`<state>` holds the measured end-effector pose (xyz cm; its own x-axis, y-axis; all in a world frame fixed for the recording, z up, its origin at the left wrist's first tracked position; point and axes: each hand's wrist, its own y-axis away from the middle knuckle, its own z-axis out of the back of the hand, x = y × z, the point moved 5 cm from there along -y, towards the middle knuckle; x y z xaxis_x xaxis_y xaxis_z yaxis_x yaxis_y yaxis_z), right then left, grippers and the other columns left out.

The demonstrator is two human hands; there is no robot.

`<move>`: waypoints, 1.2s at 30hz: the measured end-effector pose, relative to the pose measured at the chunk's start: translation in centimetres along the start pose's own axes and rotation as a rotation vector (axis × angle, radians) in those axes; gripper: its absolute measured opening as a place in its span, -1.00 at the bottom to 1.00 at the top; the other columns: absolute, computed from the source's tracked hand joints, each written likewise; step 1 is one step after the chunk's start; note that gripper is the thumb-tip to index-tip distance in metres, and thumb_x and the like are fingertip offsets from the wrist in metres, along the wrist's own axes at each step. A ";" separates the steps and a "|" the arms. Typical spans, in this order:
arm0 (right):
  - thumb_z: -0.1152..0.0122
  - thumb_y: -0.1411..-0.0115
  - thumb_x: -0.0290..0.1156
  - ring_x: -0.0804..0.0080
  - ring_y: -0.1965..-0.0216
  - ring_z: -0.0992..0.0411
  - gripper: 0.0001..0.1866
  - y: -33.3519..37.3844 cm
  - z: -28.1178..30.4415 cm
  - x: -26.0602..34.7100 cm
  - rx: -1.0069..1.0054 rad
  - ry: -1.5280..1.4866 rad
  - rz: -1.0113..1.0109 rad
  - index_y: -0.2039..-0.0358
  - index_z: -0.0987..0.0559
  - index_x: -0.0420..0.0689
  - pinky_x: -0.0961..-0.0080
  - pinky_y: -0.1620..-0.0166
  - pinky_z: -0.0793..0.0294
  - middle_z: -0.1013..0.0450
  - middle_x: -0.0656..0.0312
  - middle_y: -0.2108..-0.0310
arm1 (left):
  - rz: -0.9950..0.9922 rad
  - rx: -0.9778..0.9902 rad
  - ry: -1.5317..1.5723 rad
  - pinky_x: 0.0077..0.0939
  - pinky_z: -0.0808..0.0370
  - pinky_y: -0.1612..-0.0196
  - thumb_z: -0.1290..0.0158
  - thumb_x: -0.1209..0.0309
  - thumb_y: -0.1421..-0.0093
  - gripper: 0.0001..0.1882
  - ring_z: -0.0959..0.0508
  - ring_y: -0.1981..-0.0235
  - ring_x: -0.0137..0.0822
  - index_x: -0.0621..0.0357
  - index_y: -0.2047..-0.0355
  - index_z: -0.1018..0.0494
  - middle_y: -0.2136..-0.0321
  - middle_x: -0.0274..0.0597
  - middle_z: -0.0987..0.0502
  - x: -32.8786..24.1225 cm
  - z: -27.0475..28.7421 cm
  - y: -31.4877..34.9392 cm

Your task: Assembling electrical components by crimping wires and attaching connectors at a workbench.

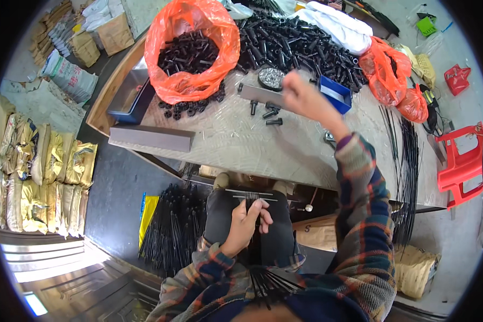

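Note:
My left hand (246, 222) is closed around a bundle of thin black rods (252, 198) above my lap. The rods' far ends reach back towards my chest, where they fan out (271, 284). Two thin pale strips (241, 193) run crosswise near the bundle's front tips. Over the table, my right hand (305, 97) has its fingers curled together, slightly blurred; whatever they hold is hidden. It hovers by a grey bar (260, 95) and a round dish of small shiny metal pieces (271, 78). Several short black tubular parts (273, 122) lie just in front of the bar.
An orange bag of black parts (169, 88) stands on the table (225, 150), beside a large heap of them (284, 45). A blue box (335, 95) sits right of my hand. More black rods (172, 231) stand on the floor at left; a red stool (461, 161) is at right.

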<state>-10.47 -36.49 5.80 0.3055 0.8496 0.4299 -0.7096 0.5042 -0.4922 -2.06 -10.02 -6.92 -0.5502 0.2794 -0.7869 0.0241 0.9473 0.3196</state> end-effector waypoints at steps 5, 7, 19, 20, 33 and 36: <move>-0.03 0.03 -0.45 0.20 0.39 -0.41 -0.90 4.7 -5.4 2.5 0.116 0.692 0.029 0.44 -0.39 -0.13 0.30 0.39 -0.42 -0.30 0.17 0.42 | 0.000 0.047 -0.018 -0.65 -0.34 0.65 0.19 0.23 -0.27 -0.72 -0.39 0.73 -0.45 0.23 0.33 -0.29 0.64 -0.15 -0.43 0.4 -0.9 0.2; -0.02 0.03 -0.43 0.23 0.39 -0.41 -0.93 4.5 -5.1 3.7 0.098 0.766 -0.039 0.48 -0.40 -0.09 0.31 0.44 -0.44 -0.27 0.20 0.42 | -0.006 0.046 -0.056 -0.64 -0.35 0.65 0.19 0.22 -0.27 -0.72 -0.42 0.71 -0.43 0.21 0.32 -0.29 0.62 -0.16 -0.44 0.1 -0.7 0.5; -0.06 -0.11 -0.51 0.64 0.56 -0.24 -0.71 17.3 -2.9 12.1 -0.821 -0.977 -0.523 0.13 -0.38 -0.24 0.70 0.47 -0.29 -0.41 0.15 0.32 | -0.083 0.091 0.055 -0.65 -0.41 0.52 0.27 0.20 -0.31 -0.68 -0.43 0.62 -0.45 0.24 0.22 -0.26 0.49 -0.12 -0.48 0.9 -3.1 1.8; -0.07 -0.11 -0.51 0.64 0.56 -0.24 -0.71 17.6 -3.3 12.3 -0.872 -1.014 -0.511 0.13 -0.38 -0.24 0.69 0.47 -0.29 -0.41 0.14 0.32 | -0.114 0.104 0.013 -0.61 -0.43 0.53 0.35 0.18 -0.32 -0.69 -0.46 0.63 -0.41 0.19 0.19 -0.16 0.41 0.01 -0.51 1.4 -3.3 1.6; -0.13 -0.06 -0.50 0.70 0.52 -0.26 -0.73 16.8 -2.7 11.8 -0.436 -1.077 -0.639 0.19 -0.46 -0.22 0.79 0.43 -0.26 -0.48 0.20 0.38 | -0.063 0.147 0.049 -0.44 -0.53 0.30 0.33 0.23 -0.31 -0.76 -0.57 0.35 -0.14 0.16 0.31 -0.11 0.15 0.16 -0.42 1.1 -4.6 2.4; -0.14 -0.05 -0.48 0.72 0.48 -0.27 -0.70 16.7 -2.3 11.3 -0.253 -1.104 -0.639 0.16 -0.48 -0.22 0.80 0.40 -0.25 -0.50 0.21 0.37 | -0.081 0.173 0.026 -0.44 -0.53 0.29 0.33 0.26 -0.32 -0.77 -0.56 0.32 -0.17 0.19 0.31 -0.13 0.16 0.13 -0.42 1.2 -4.5 2.7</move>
<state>-17.38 -18.12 0.65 -0.2239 -0.0643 0.9725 -0.4575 0.8880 -0.0466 -6.43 -7.83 -4.68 -0.5778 0.1993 -0.7915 0.1209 0.9799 0.1585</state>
